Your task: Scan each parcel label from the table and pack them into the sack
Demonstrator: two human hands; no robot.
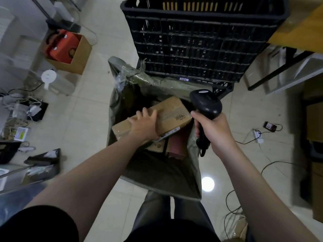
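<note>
Down in the open mouth of the green woven sack (pixel 153 173), resting slantwise on top of other packages: long cardboard parcel (pixel 172 110), printed barcode label (pixel 180 117) facing up near its right end. Laid across the parcel's near left part, left hand (pixel 144 124), fingers spread and fairly straight over the top face, thumb out of sight. Underneath, partly covered: small cardboard box (pixel 155 147) and reddish-brown package (pixel 176 145).

Just right of the parcel, over the sack's right rim, right hand (pixel 214 131), fingers wrapped tight round the handle of a black barcode scanner (pixel 207 102), scanner head tilted away from the body, cord (pixel 202 151) dangling below the fist.

Right behind the sack, tall black plastic crate (pixel 192 41). Far left on the tiled floor (pixel 90 105), open carton (pixel 78 58) with an orange case (pixel 61 43) inside. Near it, white round appliance (pixel 49 76) and a tangle of cables (pixel 21 109). Right of the sack, white power strip (pixel 257 136) on the floor. Further up, corner of a yellow-topped table (pixel 297 32). Close against the sack's near rim, legs in dark trousers (pixel 155 215).
</note>
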